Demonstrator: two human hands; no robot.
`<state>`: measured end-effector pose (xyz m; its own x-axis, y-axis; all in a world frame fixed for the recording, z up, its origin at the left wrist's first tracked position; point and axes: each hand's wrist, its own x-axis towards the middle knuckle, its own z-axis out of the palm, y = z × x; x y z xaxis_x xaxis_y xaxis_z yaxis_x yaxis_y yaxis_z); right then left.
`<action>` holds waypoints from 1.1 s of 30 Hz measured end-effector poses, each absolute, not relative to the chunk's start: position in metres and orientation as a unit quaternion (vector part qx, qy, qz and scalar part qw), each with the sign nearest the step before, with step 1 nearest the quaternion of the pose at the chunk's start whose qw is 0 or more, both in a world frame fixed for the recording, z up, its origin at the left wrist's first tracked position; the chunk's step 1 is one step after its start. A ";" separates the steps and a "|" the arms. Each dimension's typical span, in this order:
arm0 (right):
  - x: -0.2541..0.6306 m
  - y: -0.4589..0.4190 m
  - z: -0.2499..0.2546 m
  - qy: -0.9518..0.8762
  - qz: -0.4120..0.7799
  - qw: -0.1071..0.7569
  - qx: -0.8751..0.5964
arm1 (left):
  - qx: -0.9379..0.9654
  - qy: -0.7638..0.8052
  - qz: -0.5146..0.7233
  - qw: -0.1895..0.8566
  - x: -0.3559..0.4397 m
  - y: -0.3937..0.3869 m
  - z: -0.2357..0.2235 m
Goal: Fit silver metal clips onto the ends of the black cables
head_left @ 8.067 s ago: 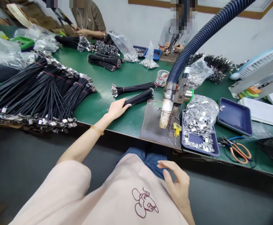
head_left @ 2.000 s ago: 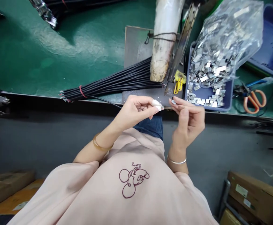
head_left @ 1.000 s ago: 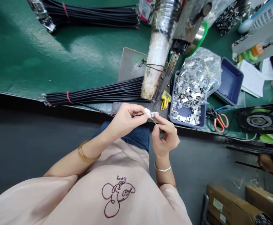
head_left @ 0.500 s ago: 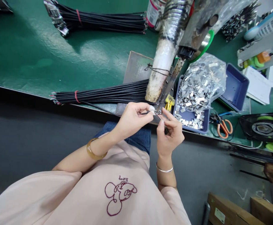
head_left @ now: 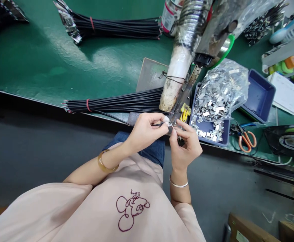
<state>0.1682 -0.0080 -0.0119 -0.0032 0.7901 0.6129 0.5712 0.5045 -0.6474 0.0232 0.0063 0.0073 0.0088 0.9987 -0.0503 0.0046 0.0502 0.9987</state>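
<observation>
My left hand [head_left: 147, 129] pinches the end of a black cable [head_left: 120, 121], with white covers on the thumb and forefinger. The cable runs back toward the red-banded black cable bundle [head_left: 121, 102] on the bench. A small silvery connector [head_left: 171, 123] shows at the left fingertips. Close against it, my right hand [head_left: 186, 146] is closed with a thin silvery wire [head_left: 172, 126] between thumb and fingers. Just beyond both hands, the scorched end of a white tube [head_left: 171, 94] hangs over the bundle, beside a slotted metal bar [head_left: 188, 84]. The exact contact at the fingertips is too small to make out.
A blue tray [head_left: 216, 144] of metal connectors, partly in a plastic bag [head_left: 227, 80], stands to the right. Orange-handled pliers [head_left: 248, 141], another blue tray [head_left: 260, 97] and a black fan [head_left: 288, 143] are farther right. Another cable bundle [head_left: 119, 27] lies behind; yellow clips [head_left: 185, 113] lie nearby.
Earlier my left hand lay on a bundle; that bundle is now at the bench edge. Two seconds ago my right hand held a small connector apart; now it holds thin wire at the left fingertips.
</observation>
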 end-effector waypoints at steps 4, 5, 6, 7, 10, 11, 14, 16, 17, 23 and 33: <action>0.167 -0.008 -0.007 -0.715 0.076 0.510 -0.472 | 0.495 0.505 0.492 0.508 0.023 0.005 0.007; 0.167 -0.009 -0.007 -0.718 0.072 0.510 -0.468 | 0.500 0.504 0.489 0.508 0.023 0.005 0.006; 0.168 -0.010 -0.008 -0.720 0.070 0.510 -0.466 | 0.507 0.504 0.482 0.507 0.022 0.004 0.005; 0.169 -0.012 -0.009 -0.721 0.070 0.510 -0.464 | 0.514 0.505 0.473 0.507 0.022 0.003 0.004; 0.173 -0.015 -0.013 -0.719 0.087 0.508 -0.465 | 0.531 0.512 0.450 0.503 0.021 0.000 0.003; 0.173 -0.015 -0.013 -0.713 0.094 0.510 -0.472 | 0.535 0.513 0.447 0.501 0.021 -0.001 0.003; 0.174 -0.014 -0.013 -0.675 0.150 0.506 -0.517 | 0.571 0.511 0.446 0.463 0.020 -0.005 0.004; 0.174 -0.013 -0.010 -0.651 0.209 0.486 -0.545 | 0.609 0.503 0.451 0.417 0.020 -0.008 0.005; 0.173 -0.013 -0.009 -0.643 0.222 0.481 -0.553 | 0.618 0.502 0.454 0.400 0.020 -0.009 0.006; 0.170 -0.012 -0.009 -0.702 0.068 0.504 -0.499 | 0.523 0.515 0.459 0.500 0.021 -0.003 0.007; 0.167 -0.005 -0.009 -0.712 0.056 0.499 -0.490 | 0.511 0.510 0.476 0.502 0.022 0.004 0.010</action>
<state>0.1668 -0.0052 -0.0087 -0.0215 0.7541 0.6564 0.6429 0.5133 -0.5686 0.0215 0.0037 0.0103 0.0266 0.9993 -0.0255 0.0426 0.0244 0.9988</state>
